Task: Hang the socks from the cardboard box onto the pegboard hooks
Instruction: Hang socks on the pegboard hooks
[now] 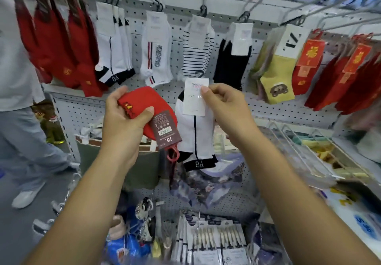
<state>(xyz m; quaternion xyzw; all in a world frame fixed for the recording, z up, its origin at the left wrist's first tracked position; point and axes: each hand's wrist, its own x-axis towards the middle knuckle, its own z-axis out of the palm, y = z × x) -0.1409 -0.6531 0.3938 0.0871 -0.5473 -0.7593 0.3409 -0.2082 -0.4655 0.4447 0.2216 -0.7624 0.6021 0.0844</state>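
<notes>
**Item 1.** Left hand: the thumb and curled fingers clamp a folded red sock pair. It is a soft knit with small gold stitching at one edge. I log its brown card sleeve as rectangular and printed, angled down and to the right. The sleeve ends in a red plastic loop hook.

**Item 2.** Right hand: the thumb and forefinger pinch the right edge of a white card label. The label is flat and rectangular, topped by a small black hook. Below it hangs the white sock pair, a smooth knit with a thin black vertical line, dark heel patches and a black cuff band lettered PG. It hangs just right of the red pair, and the brown sleeve overlaps it in view.

**Item 3.** I see both pairs held near, in front of the grey perforated pegboard, and neither is on a peg.

**Item 4.** Far row, hung from wire pegboard hooks, left to right:
- fuzzy red socks
- white socks with black trim
- white socks with a lettered stripe
- striped socks
- black socks
- yellow-green socks with a bear motif
- red socks with gold-printed cards

**Item 5.** Far left: a person in a white top and pale jeans.
</notes>
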